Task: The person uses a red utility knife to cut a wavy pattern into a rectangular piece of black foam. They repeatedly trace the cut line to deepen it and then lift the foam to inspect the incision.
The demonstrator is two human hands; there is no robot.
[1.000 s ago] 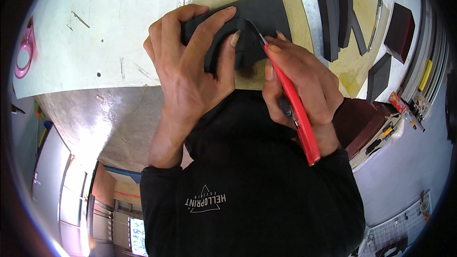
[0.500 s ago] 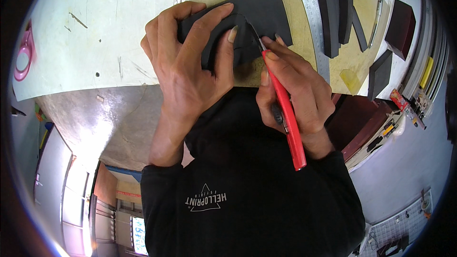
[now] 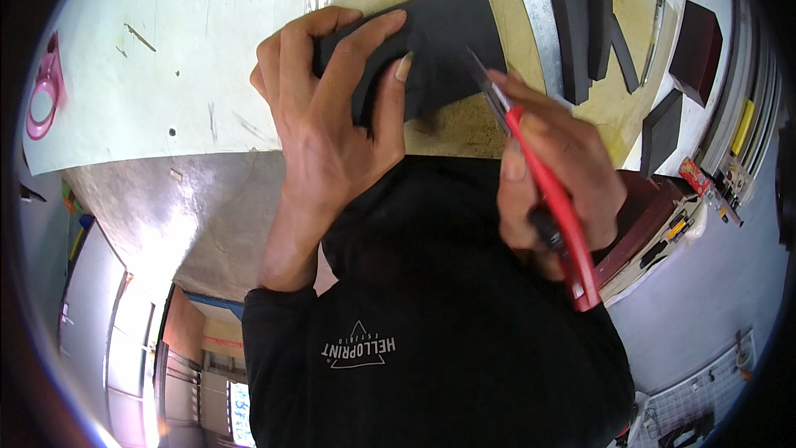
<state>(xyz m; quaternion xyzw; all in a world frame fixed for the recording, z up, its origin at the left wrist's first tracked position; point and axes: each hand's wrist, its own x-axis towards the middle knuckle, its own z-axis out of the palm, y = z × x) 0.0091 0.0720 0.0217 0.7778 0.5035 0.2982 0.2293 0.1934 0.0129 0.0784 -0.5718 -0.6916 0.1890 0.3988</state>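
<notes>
A thick black foam sheet point(image 3: 456, 37) lies on the table near its front edge. My left hand point(image 3: 327, 112) grips its left part, the fingers bent over the far side and the thumb pressed on the top face. A faint curved cut line shows beside the thumb. In my right hand point(image 3: 568, 170), a red utility knife point(image 3: 554, 187) is held with the fingers wrapped round its handle, slightly smeared by motion. The blade points up and left, its tip over the right part of the sheet; whether it touches I cannot tell.
A steel ruler point(image 3: 537, 17) lies to the right of the sheet, then several black foam strips point(image 3: 568, 33). A dark red block point(image 3: 698, 46) and a black piece point(image 3: 662, 131) sit farther right. A pink tape dispenser point(image 3: 46, 99) stands at the far left of the table point(image 3: 207, 50).
My right hand has moved right and toward me with the knife, taking the blade away from the cut line by my left thumb. The left hand stays on the sheet.
</notes>
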